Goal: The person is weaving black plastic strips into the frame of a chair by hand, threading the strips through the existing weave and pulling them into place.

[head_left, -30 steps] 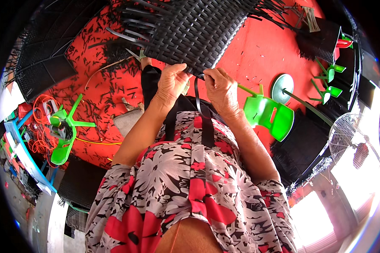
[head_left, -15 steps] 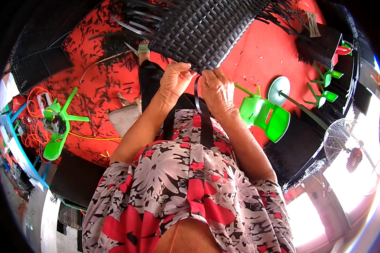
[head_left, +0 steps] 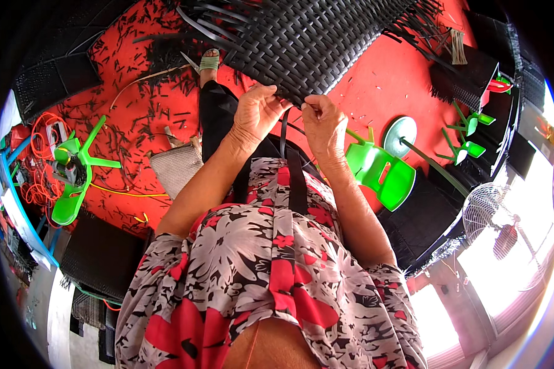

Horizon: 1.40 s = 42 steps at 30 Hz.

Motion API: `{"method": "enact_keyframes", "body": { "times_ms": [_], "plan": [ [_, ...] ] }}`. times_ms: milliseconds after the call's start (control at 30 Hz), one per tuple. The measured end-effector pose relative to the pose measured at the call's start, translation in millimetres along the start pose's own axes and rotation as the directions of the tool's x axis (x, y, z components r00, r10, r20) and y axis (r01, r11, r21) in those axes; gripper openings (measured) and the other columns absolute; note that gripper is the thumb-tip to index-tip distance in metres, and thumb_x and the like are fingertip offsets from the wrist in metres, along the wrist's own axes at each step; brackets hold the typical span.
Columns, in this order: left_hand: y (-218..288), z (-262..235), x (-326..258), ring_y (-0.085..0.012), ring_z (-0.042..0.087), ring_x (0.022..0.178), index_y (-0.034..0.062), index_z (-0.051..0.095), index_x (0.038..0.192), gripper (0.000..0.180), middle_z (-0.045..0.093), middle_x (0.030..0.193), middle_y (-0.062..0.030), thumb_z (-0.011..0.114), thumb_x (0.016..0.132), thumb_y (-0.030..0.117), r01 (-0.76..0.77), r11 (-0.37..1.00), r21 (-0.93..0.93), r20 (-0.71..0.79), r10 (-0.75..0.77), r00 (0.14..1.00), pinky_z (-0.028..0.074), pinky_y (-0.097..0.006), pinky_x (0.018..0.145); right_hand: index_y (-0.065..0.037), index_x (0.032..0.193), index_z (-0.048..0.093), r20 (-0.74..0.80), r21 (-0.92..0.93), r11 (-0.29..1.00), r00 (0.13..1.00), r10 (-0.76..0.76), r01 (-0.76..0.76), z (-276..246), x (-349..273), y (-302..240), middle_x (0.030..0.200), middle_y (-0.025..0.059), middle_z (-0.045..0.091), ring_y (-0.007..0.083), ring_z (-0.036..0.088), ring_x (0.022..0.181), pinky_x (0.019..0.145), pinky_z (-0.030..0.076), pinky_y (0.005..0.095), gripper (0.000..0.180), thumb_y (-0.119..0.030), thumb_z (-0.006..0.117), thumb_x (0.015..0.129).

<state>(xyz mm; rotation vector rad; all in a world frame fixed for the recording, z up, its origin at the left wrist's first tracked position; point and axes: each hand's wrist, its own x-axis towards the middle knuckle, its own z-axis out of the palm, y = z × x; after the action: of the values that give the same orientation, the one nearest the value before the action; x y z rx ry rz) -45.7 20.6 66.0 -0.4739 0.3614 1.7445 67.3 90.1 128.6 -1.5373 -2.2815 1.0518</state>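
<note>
both the left hand and right hand pinch black strips at the woven panel edge.

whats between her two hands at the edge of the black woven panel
In the head view, a black strip hangs down between the left hand and the right hand, from the woven panel edge.
</note>
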Motion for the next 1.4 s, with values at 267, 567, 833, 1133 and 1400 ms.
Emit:
{"method": "enact_keyframes", "body": {
  "times_ms": [267,567,833,1133,1400],
  "plan": [
    [1.1,-7.9,9.4,-0.0250,0.058,0.099,-0.0007,0.056,0.110,0.033,0.062,0.107,-0.0119,0.056,0.078,0.010,0.034,0.999,-0.025,0.101,-0.031,0.994,0.044,-0.040,0.088,-0.004,0.078,0.060,0.030,-0.174,0.985,0.999,-0.016,0.021,-0.8,2.7,-8.6,0.069,0.0153,0.062,0.0332,0.061,0.063,0.059,0.048,0.0390,0.013,-0.014,0.067,0.075],
    [-3.7,-4.8,11.4,-0.0245,0.059,0.091,-0.0003,0.056,0.110,0.038,0.063,0.103,-0.0115,0.058,0.076,0.016,0.064,0.995,-0.078,0.110,-0.055,0.992,0.046,-0.036,0.078,-0.004,0.077,0.057,0.018,-0.155,0.977,0.990,-0.143,0.144,3.6,2.9,0.8,0.069,0.0157,0.059,0.0347,0.059,0.064,0.058,0.047,0.0409,0.009,-0.009,0.064,0.076],
    [-4.9,-39.4,15.5,-0.0238,0.060,0.080,0.0023,0.064,0.088,0.017,0.065,0.093,-0.0107,0.061,0.077,0.015,0.174,0.977,-0.121,0.138,-0.157,0.978,0.048,-0.036,0.068,-0.004,0.076,0.054,0.037,-0.115,0.961,0.968,-0.247,0.250,16.4,14.2,-16.1,0.067,0.0135,0.057,0.0336,0.058,0.065,0.058,0.046,0.0412,0.008,-0.006,0.062,0.076],
    [5.0,1.0,6.3,-0.0220,0.061,0.071,0.0031,0.062,0.073,0.003,0.064,0.079,-0.0080,0.059,0.074,0.004,-0.030,0.996,0.088,-0.007,0.031,1.000,0.049,-0.033,0.060,-0.005,0.083,0.056,0.068,-0.200,0.949,0.970,-0.234,0.243,2.0,8.5,-19.4,0.073,0.0148,0.061,0.0342,0.060,0.064,0.055,0.046,0.0428,0.004,-0.008,0.056,0.081],
    [-19.5,-31.3,7.4,-0.0243,0.053,0.067,0.0042,0.053,0.072,0.006,0.051,0.070,-0.0130,0.058,0.070,0.001,-0.490,-0.209,0.846,0.530,0.235,0.815,0.041,-0.039,0.060,-0.006,0.072,0.055,0.062,-0.280,0.903,0.945,-0.320,0.324,-3.6,-14.3,0.8,0.074,0.0165,0.054,0.0360,0.055,0.065,0.053,0.043,0.0461,0.011,-0.011,0.054,0.082]
  ]
}}
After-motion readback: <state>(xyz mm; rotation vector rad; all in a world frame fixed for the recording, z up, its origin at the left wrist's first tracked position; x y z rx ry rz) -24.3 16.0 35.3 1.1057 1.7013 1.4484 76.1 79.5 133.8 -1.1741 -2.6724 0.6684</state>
